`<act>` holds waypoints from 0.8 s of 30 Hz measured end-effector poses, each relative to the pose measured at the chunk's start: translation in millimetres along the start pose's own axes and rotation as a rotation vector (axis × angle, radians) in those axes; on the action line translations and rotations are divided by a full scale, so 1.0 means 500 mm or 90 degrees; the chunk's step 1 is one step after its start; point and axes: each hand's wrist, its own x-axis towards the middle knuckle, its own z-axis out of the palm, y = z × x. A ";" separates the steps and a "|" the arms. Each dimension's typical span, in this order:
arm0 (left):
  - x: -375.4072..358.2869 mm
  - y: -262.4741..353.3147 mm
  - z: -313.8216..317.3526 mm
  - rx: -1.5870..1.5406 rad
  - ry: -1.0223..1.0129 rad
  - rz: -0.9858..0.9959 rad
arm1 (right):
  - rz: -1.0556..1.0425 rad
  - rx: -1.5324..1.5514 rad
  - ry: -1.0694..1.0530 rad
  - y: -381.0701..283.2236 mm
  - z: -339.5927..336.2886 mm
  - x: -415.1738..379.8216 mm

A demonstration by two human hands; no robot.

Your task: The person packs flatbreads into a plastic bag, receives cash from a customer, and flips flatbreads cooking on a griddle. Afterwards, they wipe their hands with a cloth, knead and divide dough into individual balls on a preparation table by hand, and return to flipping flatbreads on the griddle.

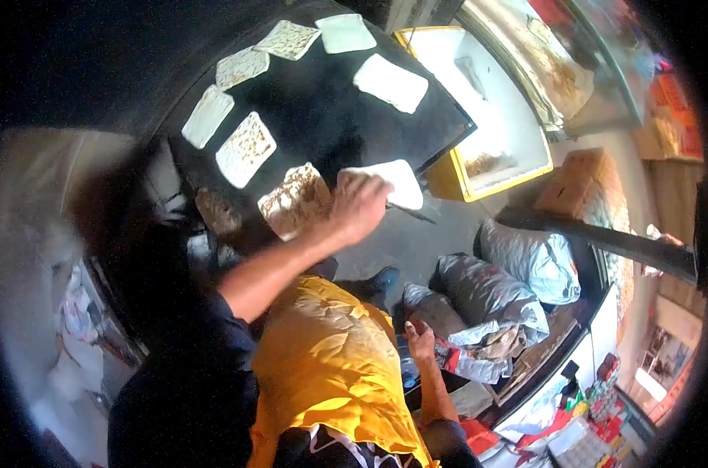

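My left hand (pixel 359 204) reaches over the near edge of the dark griddle (pixel 323 101), fingers closed around a thin dark tool (pixel 413 214) whose end sticks out to the right. Its exact kind is hard to make out. Right at those fingers lies a pale square flatbread (pixel 401 181), partly covered by the hand. Beside it, to the left, is a browned flatbread (pixel 293 195). My right hand (pixel 420 339) hangs low beside the yellow apron (pixel 323 351), its fingers curled; what they hold, if anything, is hidden.
Several more flatbreads, such as a browned one (pixel 246 150) and a pale one (pixel 391 83), ring the griddle. A yellow-rimmed white box (pixel 467 184) stands at its right. Stuffed sacks (pixel 529 257) and a cardboard box (pixel 576 183) sit to the right, near a dark bar (pixel 603 238).
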 end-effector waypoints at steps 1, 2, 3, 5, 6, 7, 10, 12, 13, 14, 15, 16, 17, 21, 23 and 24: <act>0.028 0.015 -0.056 -0.104 -0.069 -0.114 | -0.009 -0.007 -0.013 0.012 -0.021 0.006; 0.057 0.006 -0.087 -0.100 -0.057 -0.134 | -0.049 -0.046 -0.012 0.034 -0.045 0.014; 0.082 -0.013 -0.112 -0.097 -0.047 -0.152 | -0.089 -0.084 -0.009 0.054 -0.070 0.017; 0.095 -0.071 -0.129 0.038 0.156 -0.074 | -0.125 -0.105 -0.019 0.106 -0.137 0.053; 0.092 -0.098 -0.138 0.029 0.181 -0.110 | -0.062 -0.052 -0.019 0.114 -0.170 0.066; 0.077 -0.117 -0.144 0.020 0.205 -0.146 | 0.002 0.002 -0.018 0.122 -0.202 0.078; -0.028 -0.133 -0.121 0.060 0.170 -0.211 | -0.056 -0.010 -0.011 0.155 -0.296 0.114; -0.109 -0.113 -0.086 0.148 0.109 -0.244 | -0.033 -0.049 0.005 0.145 -0.344 0.122; -0.138 -0.104 -0.067 0.190 0.076 -0.265 | -0.035 -0.051 0.005 0.147 -0.359 0.123; -0.147 -0.084 -0.057 0.167 0.094 -0.224 | -0.026 -0.052 0.012 0.145 -0.373 0.127; -0.144 -0.068 -0.048 0.167 0.090 -0.208 | -0.019 -0.057 0.017 0.141 -0.386 0.133; -0.120 -0.043 -0.053 0.151 0.096 -0.197 | -0.027 -0.044 0.028 0.141 -0.387 0.136; -0.091 -0.029 -0.048 0.135 0.106 -0.181 | -0.031 -0.051 0.026 0.141 -0.393 0.149; 0.025 -0.016 -0.014 0.190 0.165 -0.151 | -0.045 -0.081 0.006 0.084 -0.383 0.141; 0.058 -0.030 -0.019 0.233 0.109 -0.161 | -0.153 -0.074 0.016 0.073 -0.375 0.151; 0.071 -0.025 -0.036 0.237 -0.012 -0.189 | -0.119 -0.028 0.000 0.071 -0.371 0.154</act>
